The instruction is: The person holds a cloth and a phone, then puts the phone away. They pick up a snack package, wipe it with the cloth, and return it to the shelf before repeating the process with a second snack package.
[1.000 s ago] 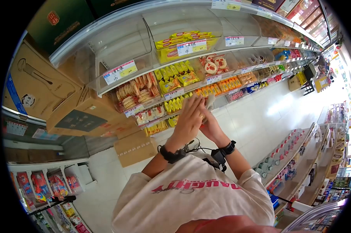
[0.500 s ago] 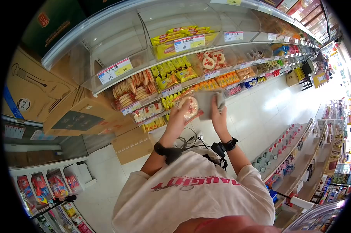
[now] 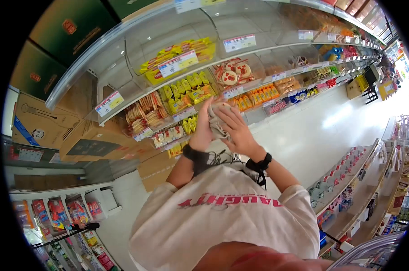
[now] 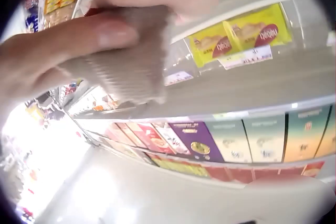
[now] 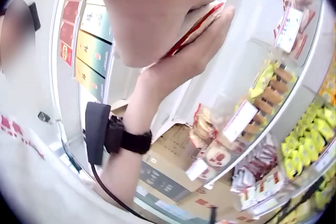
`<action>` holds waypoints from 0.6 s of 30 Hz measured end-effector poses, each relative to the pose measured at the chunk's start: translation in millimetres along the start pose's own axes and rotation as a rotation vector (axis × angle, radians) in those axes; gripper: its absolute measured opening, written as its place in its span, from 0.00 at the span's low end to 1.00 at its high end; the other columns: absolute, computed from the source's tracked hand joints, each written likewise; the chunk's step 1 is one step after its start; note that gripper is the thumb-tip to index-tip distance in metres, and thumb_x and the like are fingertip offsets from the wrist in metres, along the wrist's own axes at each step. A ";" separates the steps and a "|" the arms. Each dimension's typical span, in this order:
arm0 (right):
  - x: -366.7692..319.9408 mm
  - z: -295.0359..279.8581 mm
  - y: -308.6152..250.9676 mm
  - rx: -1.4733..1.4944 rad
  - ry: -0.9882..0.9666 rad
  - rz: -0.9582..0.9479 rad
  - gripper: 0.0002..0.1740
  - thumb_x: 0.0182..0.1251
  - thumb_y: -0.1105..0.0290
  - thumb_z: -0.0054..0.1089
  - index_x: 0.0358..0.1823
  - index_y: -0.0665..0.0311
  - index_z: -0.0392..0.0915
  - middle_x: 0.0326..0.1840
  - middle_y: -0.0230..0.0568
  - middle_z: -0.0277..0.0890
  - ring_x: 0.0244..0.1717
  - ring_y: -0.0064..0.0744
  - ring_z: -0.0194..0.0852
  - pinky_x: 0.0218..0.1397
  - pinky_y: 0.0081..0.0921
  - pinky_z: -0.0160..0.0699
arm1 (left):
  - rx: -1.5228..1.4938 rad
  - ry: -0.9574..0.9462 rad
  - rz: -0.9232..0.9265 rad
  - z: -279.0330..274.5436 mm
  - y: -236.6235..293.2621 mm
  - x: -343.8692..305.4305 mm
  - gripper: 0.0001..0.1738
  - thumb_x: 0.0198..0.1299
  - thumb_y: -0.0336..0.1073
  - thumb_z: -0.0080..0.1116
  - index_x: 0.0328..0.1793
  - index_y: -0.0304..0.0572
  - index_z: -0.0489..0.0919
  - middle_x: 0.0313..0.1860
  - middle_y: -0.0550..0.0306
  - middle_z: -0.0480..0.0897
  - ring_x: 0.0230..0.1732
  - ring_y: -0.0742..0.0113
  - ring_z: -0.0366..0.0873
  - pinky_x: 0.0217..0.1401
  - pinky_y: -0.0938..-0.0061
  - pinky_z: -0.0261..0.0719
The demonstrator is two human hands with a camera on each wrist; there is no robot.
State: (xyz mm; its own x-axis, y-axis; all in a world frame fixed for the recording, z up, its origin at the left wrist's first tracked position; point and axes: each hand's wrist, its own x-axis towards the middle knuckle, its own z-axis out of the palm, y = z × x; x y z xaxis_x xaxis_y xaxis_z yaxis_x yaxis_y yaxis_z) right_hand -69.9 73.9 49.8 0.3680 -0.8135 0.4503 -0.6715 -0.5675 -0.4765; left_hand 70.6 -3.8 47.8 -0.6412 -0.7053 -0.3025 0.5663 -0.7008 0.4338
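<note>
Cloth (image 3: pixel 219 126) now lies against the packet (image 5: pixel 197 29) in front of the snack shelf (image 3: pixel 240 22), your right hand (image 3: pixel 240 133), which pinches the cloth, having moved in against your left hand (image 3: pixel 202 131), whose hold I cannot tell, so you are probably wiping.

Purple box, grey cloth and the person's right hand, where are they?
Purple box (image 4: pixel 196 138): left wrist view, on its front.
Grey cloth (image 4: pixel 137 66): left wrist view, on its hanging part.
Right hand (image 3: pixel 238 130): head view, on the back of the hand.
</note>
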 end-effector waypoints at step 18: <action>-22.7 -24.9 183.0 0.642 0.469 0.555 0.17 0.70 0.61 0.67 0.46 0.72 0.83 0.31 0.32 0.82 0.32 0.20 0.77 0.39 0.23 0.77 | 0.933 0.085 0.349 21.0 -64.3 114.8 0.27 0.63 0.39 0.69 0.63 0.33 0.75 0.52 0.56 0.84 0.51 0.73 0.81 0.55 0.77 0.78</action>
State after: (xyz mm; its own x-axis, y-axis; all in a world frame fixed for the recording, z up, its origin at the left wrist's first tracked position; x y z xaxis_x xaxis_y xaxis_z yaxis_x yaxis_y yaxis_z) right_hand -217.2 -8.3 -28.9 -0.2830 -0.9320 0.2264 -0.1417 -0.1928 -0.9709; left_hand -50.3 -37.6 3.0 -0.4564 -0.8866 -0.0751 0.0589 -0.1144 0.9917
